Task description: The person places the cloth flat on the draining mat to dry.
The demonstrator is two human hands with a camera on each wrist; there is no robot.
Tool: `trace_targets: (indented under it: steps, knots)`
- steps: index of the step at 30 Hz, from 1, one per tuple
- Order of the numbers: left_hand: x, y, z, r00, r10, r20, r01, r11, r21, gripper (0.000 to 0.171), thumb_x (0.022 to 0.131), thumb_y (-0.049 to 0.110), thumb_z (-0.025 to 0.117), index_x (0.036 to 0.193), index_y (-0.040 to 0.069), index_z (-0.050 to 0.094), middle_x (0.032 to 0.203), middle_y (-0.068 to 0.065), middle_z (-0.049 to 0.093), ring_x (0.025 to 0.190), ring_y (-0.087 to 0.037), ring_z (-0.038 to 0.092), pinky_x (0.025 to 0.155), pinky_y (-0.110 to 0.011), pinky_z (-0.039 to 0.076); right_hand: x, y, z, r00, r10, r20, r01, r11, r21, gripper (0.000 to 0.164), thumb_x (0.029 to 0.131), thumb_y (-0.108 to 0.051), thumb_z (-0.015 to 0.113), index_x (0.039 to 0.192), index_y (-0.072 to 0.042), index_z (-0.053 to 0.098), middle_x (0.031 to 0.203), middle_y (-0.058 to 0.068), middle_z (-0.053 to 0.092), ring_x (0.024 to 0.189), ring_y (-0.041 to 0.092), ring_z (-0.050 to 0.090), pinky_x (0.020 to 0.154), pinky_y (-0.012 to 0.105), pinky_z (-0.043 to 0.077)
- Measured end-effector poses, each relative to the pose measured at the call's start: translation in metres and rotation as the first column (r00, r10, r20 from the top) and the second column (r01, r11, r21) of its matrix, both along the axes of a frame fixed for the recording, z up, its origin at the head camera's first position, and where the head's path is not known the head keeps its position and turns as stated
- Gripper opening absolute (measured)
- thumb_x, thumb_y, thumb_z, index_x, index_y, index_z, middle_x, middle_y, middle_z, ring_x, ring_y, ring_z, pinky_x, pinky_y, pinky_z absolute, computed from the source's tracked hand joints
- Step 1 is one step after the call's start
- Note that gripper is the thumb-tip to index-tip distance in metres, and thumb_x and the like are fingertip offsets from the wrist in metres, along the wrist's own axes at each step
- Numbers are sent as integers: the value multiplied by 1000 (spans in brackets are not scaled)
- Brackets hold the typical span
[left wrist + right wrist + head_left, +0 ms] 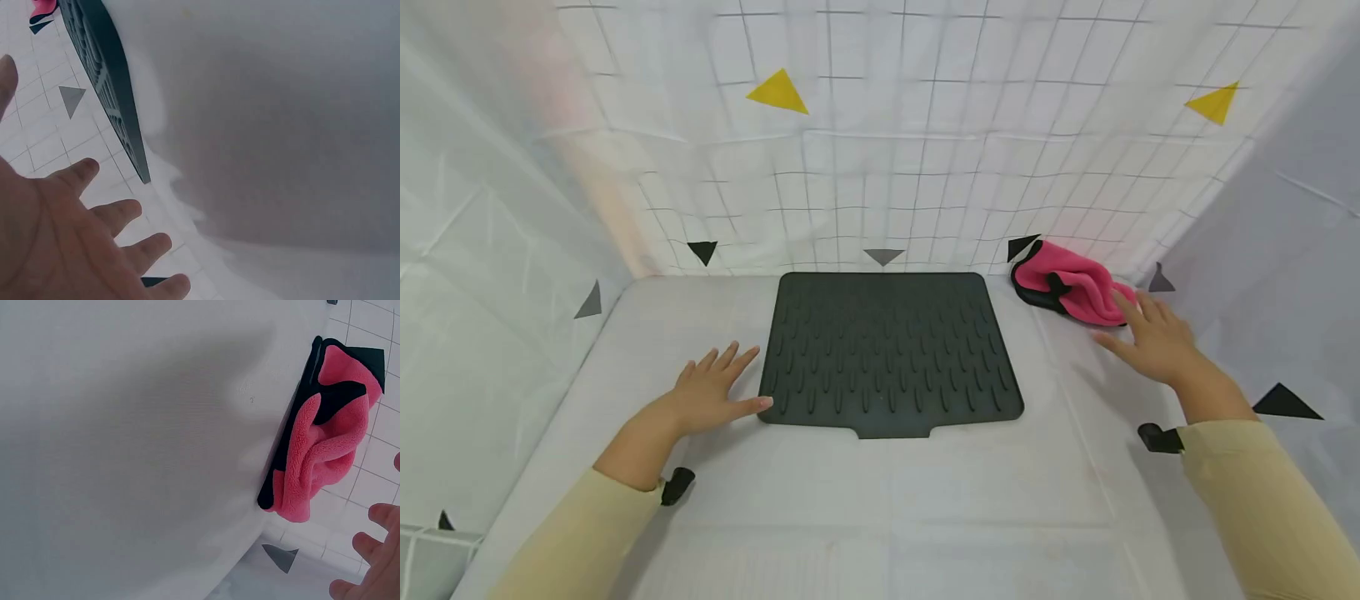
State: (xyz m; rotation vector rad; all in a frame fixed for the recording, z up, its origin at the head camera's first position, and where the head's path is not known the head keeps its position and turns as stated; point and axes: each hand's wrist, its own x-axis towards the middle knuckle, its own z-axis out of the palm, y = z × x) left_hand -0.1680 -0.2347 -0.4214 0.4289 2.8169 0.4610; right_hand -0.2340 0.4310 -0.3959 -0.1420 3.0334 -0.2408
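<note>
A dark grey ridged mat (891, 350) lies flat in the middle of the white table, a short tab on its near edge. My left hand (707, 400) hovers at its left side with fingers spread; in the left wrist view the palm (56, 237) holds nothing. A crumpled pink cloth (325, 444) with black edging lies at the back right of the table. Close by it is my right hand (1157, 342), fingers extended and apart, with nothing gripped. The right wrist view shows only some fingertips, apart from the cloth.
White sheeting with a grid (887, 150) hangs behind the table (820, 500), and plain sheets rise at both sides. Yellow triangles (780, 92) and black or grey ones mark the sheets. A black strap end shows at each sleeve cuff.
</note>
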Motion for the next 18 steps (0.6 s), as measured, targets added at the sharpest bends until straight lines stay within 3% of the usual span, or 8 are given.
trace_targets:
  steps: [4,12,18]
  knots:
    - [-3,6,-4,999,-12,36,11,1000,16,100,89,73,54,161,13,20,163,-26,11,146,-57,8,111,-74,6,-9,1,-2,1000,-4,19,4,1000,-8,98,95,-69,43,160,-13,-5,156,40,-2,140,63,-1,102,82,5]
    - [-9,13,-9,997,-10,78,12,1000,-28,105,86,72,59,161,11,19,162,-29,11,145,-58,8,111,-74,9,-18,2,-1,999,-6,43,9,998,-68,93,99,-63,43,160,-11,-3,156,40,-4,139,65,-1,101,82,5]
    - [-9,15,-8,996,-22,83,25,999,-41,103,86,65,65,159,7,22,161,-31,14,144,-59,10,110,-75,14,-29,10,-12,999,-21,30,24,992,-125,91,100,-63,40,160,-9,-1,156,40,-3,140,65,-2,100,84,7]
